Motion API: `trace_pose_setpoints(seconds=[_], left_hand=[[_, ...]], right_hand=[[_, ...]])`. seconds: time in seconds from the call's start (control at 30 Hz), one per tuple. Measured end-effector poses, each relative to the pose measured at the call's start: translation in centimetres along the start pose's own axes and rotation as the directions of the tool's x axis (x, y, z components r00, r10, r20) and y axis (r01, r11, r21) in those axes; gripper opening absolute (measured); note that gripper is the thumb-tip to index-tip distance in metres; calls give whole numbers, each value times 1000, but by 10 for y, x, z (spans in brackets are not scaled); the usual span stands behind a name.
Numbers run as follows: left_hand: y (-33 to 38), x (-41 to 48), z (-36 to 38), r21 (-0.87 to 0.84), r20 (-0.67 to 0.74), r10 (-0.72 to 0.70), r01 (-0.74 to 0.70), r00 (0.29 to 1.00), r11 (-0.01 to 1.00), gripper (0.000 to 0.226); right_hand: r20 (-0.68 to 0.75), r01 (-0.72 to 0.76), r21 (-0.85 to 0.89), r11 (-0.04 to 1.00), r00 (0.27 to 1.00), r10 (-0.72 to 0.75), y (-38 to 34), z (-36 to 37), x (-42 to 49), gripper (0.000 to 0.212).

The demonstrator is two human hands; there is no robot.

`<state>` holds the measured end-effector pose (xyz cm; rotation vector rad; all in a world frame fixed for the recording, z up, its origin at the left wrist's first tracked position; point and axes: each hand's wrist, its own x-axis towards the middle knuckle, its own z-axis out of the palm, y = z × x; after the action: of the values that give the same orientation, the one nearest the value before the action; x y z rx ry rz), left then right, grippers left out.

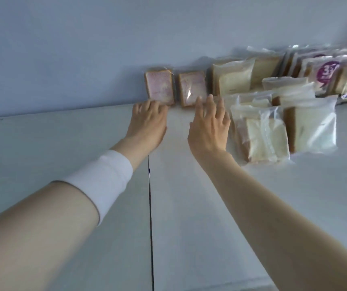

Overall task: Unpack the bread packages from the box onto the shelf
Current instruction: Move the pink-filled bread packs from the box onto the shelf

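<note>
Two pink-faced bread packages (pixel 160 87) in clear wrap standing upright against the wall at the back of the white shelf (pixel 63 154), left hand (pixel 148 118) fingertips touching one, right hand (pixel 208 124) open, fingers spread beside the other, paler packages (pixel 262 131) stacked just right

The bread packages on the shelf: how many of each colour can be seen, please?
Pink-faced packages: 2
Pale cream or white packages: at least 4; they overlap, so the exact count is unclear
Packages with purple print: at least 2; the frame edge cuts them
Total: at least 8
</note>
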<state>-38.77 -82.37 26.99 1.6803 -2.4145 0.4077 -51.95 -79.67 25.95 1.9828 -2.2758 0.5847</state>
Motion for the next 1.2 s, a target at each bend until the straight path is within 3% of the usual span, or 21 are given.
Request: trace_pose_setpoints(seconds=[0.13, 0.27, 0.43, 0.53, 0.63, 0.87, 1.07, 1.2], left_hand=[[41, -37, -48, 62, 44, 130, -133, 991, 989, 40], [118, -64, -98, 53, 11, 229, -229, 973, 972, 39], [282, -95, -126, 46, 84, 409, -414, 909, 909, 39], [406, -125, -119, -51, 170, 534, -534, 828, 844, 42], [517, -166, -98, -114, 239, 650, -644, 721, 756, 44], [730, -256, -36, -247, 397, 822, -815, 409, 525, 41], [864, -266, 41, -358, 492, 834, -815, 250, 456, 46], [941, -263, 105, -444, 624, 770, -749, 134, 491, 45]], right_hand=[[8, -10, -122, 993, 1000, 11, 30, -53, -58, 57], [2, -137, -147, 980, 990, 139, 95, -110, -106, 50], [118, -243, -226, 943, 954, 274, 234, -165, -191, 49], [177, -353, -255, 900, 898, 403, 336, -189, -269, 44], [247, -485, -291, 825, 794, 555, 430, -197, -357, 45], [338, -753, -360, 550, 444, 830, 597, -177, -535, 35], [406, -848, -351, 397, 244, 881, 712, -135, -587, 33], [497, -915, -292, 279, 104, 862, 776, -93, -598, 42]])
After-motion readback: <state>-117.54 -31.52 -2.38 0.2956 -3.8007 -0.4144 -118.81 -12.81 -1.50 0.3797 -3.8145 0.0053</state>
